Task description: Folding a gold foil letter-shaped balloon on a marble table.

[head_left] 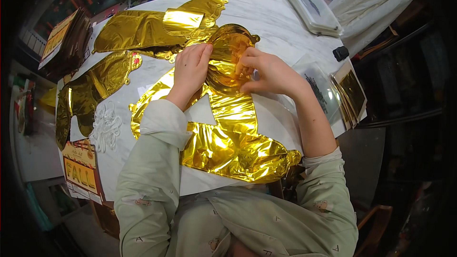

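A flat gold foil balloon (233, 114) lies uninflated across the table in front of me, with long strips and a wide lower part reaching toward my body. My left hand (192, 69) presses its fingers together on the foil, left of a curled-over part. On the right of that curl, my right hand (272, 72) has bent fingers closed at the foil, which mirrors them. Its fingertips are partly hidden by the shiny fold. Beyond my left hand lies a second gold foil balloon (133, 31). Another gold foil balloon (102, 78) rests farther left.
White string (105, 127) lies tangled at the left, near a printed card (82, 169). A stack of cards (64, 40) stands at the far left. Along the right are a clear bag (316, 85), gold packets (350, 93), a small black object (341, 53) and white flat cases (314, 12).
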A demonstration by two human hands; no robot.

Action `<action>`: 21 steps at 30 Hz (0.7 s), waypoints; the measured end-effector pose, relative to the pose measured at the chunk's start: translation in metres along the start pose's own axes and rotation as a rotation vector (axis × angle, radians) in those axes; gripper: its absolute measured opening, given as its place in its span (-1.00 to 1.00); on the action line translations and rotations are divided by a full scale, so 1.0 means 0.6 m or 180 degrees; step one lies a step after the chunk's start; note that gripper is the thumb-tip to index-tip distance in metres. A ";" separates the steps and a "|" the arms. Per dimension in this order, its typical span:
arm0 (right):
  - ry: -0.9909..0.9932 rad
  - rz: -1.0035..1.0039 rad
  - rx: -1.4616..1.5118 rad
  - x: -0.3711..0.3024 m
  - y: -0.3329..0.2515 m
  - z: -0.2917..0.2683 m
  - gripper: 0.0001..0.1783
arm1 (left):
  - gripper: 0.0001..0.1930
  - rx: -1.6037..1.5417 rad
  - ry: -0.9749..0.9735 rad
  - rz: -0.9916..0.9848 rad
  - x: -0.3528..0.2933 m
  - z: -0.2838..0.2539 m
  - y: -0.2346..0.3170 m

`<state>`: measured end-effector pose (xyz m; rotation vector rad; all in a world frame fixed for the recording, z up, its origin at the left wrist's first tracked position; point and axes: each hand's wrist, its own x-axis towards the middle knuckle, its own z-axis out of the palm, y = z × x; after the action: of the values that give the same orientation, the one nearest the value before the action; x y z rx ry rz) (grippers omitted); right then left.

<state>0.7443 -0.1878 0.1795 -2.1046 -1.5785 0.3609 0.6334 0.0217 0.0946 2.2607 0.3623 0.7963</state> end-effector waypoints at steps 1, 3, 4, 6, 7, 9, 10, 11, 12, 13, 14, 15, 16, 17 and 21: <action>0.0004 0.0001 -0.0003 0.002 0.008 0.005 -0.63 | -0.63 -0.0001 0.0000 0.0005 0.001 -0.001 0.001; 0.0460 -0.0199 -0.0353 0.012 0.022 0.013 -0.64 | -0.63 -0.0054 -0.0128 -0.0110 0.003 -0.006 0.007; 0.0460 -0.0195 -0.0351 0.015 0.022 0.012 -0.64 | -0.63 -0.0054 -0.0132 -0.0111 0.004 -0.010 0.012; 0.0896 0.0514 -0.0091 0.022 0.017 0.009 -0.63 | -0.58 -0.0402 -0.0312 -0.0339 0.006 -0.017 0.023; 0.0898 0.0514 -0.0092 0.026 0.021 0.013 -0.63 | -0.58 -0.0402 -0.0312 -0.0337 0.005 -0.015 0.022; 0.1226 0.0417 0.0258 0.035 0.028 0.028 -0.61 | -0.47 0.0141 -0.0206 -0.0061 0.002 -0.007 0.018; 0.1272 0.0392 0.0270 0.037 0.029 0.033 -0.59 | -0.43 0.0358 0.0066 0.0232 -0.003 -0.003 0.017; 0.1277 0.0393 0.0267 0.038 0.031 0.034 -0.59 | -0.43 0.0356 0.0066 0.0238 -0.001 -0.001 0.015; 0.1334 0.0474 0.0305 0.039 0.026 0.036 -0.59 | -0.42 0.0332 -0.0008 0.0289 -0.002 -0.002 0.013; 0.1391 0.0555 0.0343 0.040 0.023 0.036 -0.59 | -0.40 0.0308 -0.0083 0.0340 -0.001 -0.004 0.012; 0.1391 0.0550 0.0349 0.043 0.020 0.036 -0.59 | -0.39 0.0379 -0.0119 0.0325 -0.001 -0.004 0.010; 0.1461 0.0629 0.0473 0.047 0.015 0.036 -0.67 | -0.39 0.0374 -0.0111 0.0312 -0.003 -0.002 0.003; 0.1530 0.0708 0.0597 0.050 0.013 0.038 -0.75 | -0.39 0.0412 -0.0007 0.0366 -0.005 0.000 -0.003; 0.1516 0.0703 0.0592 0.052 0.011 0.039 -0.75 | -0.38 0.0451 0.0098 0.0418 -0.007 0.001 -0.010; 0.1705 0.0504 0.0755 0.042 0.018 0.042 -0.86 | -0.42 0.0533 0.0150 0.0423 -0.008 0.004 0.008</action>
<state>0.7488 -0.1605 0.1546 -1.9329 -1.0130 0.0225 0.6313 0.0147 0.0942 2.4458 0.3132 0.9186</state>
